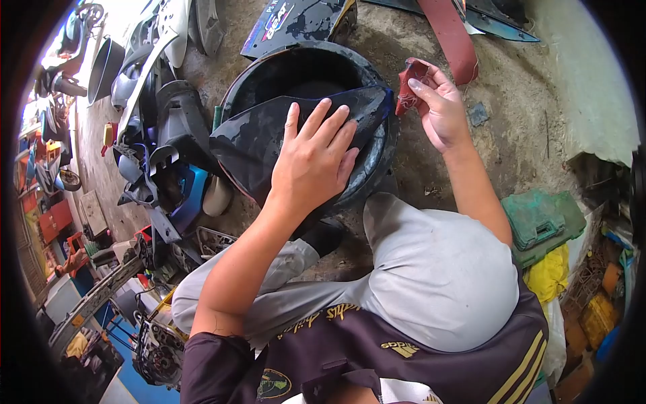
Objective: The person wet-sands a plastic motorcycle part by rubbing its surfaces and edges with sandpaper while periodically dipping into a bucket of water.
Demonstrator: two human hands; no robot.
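Note:
A dark, wet-looking motorcycle body panel point(252, 131) lies tilted across the rim of a round black tub point(232, 101). My left hand point(313, 151) rests flat on this panel, fingers spread. To the right of the tub, my right hand point(441, 108) pinches a crumpled piece of red sandpaper point(408, 87) between thumb and fingers, apart from the panel. The tub's inside is dark, and its contents cannot be made out.
Behind the tub lies a dark panel with a sticker point(296, 27); a red strip point(452, 40) is nearby. Motorcycle fairings point(182, 114) crowd the left. A green plastic case point(542, 225) sits by my right knee, next to a yellow bag point(548, 276). A pale wall point(592, 74) stands right.

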